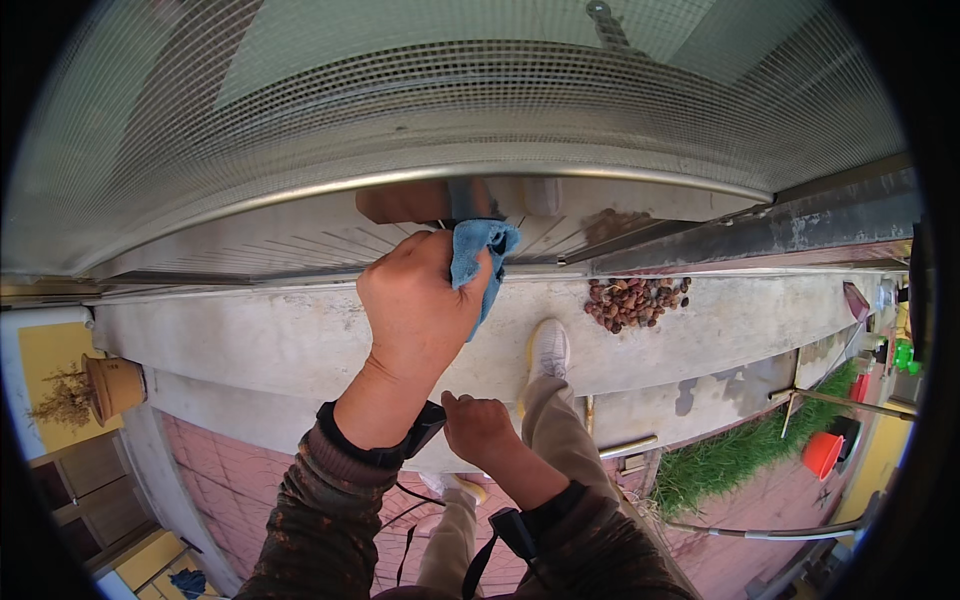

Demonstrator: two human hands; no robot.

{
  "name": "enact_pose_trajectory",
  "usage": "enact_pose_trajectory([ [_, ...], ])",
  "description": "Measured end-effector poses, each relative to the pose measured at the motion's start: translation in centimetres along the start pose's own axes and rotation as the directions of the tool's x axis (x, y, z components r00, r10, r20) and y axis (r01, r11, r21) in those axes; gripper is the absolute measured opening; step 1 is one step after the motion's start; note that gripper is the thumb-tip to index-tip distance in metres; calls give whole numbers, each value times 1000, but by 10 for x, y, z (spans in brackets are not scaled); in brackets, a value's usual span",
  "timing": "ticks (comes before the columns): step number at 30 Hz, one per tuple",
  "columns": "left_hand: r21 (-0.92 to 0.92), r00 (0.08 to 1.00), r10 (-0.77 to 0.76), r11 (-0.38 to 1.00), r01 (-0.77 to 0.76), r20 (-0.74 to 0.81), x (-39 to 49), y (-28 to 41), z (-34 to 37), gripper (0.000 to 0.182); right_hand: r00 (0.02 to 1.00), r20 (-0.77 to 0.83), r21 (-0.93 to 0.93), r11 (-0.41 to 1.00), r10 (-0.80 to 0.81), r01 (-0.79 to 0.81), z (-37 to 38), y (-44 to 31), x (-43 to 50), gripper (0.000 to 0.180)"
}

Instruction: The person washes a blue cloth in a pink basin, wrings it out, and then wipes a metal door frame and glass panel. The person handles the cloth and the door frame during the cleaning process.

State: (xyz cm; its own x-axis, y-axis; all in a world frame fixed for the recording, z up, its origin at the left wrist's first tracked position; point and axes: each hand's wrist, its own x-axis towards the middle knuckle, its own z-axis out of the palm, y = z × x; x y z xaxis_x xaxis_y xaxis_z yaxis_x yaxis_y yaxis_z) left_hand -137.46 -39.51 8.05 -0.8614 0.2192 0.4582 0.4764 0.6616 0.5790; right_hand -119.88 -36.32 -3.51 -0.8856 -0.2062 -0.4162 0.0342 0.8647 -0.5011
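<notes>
My left hand (420, 292) grips a crumpled blue cloth (474, 247) against the lower metal panel (315, 236) of a screen door, just below the bright metal bar (450, 174). The cloth sticks out past the thumb, and one end hangs down. The panel mirrors part of the hand and cloth. Lower down, close to the black band on my left wrist, my right hand (480, 427) is curled with its fingers closed. Nothing shows in it, though its palm is hidden.
Reddish-brown nuts or dried fruits (636, 304) lie in a pile on the concrete step (300, 330), right of my shoe (551, 349). Beyond the step are a metal handrail (628, 447), grass (742, 457) and a red bucket (823, 455). A potted plant (116, 386) stands far left.
</notes>
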Motion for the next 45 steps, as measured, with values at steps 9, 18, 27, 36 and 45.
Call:
enact_pose_trajectory([
  [9, 84, 1000, 5, 996, -8, 29, -42, -47, 64, 23, 999, -33, 21, 1000, -13, 14, 3, 15, -8, 11],
  [18, 201, 970, -172, 970, 137, 173, -87, -90, 140, 24, 1000, -8, -9, 1000, 20, -20, -8, 28, -10, 14],
  [27, 478, 765, -529, 813, 333, 368, -107, -145, 176, 30, 997, 57, -32, 998, 59, -57, -13, 29, -11, 25],
  [36, -118, 990, -141, 983, 142, 17, -57, -60, 74, 18, 999, -33, 21, 1000, -11, 12, -16, 14, -7, 12],
  [45, -159, 975, -37, 987, 1, -221, 6, 15, -6, 12, 1000, -10, 52, 999, 13, -12, -14, 11, -6, 21],
])
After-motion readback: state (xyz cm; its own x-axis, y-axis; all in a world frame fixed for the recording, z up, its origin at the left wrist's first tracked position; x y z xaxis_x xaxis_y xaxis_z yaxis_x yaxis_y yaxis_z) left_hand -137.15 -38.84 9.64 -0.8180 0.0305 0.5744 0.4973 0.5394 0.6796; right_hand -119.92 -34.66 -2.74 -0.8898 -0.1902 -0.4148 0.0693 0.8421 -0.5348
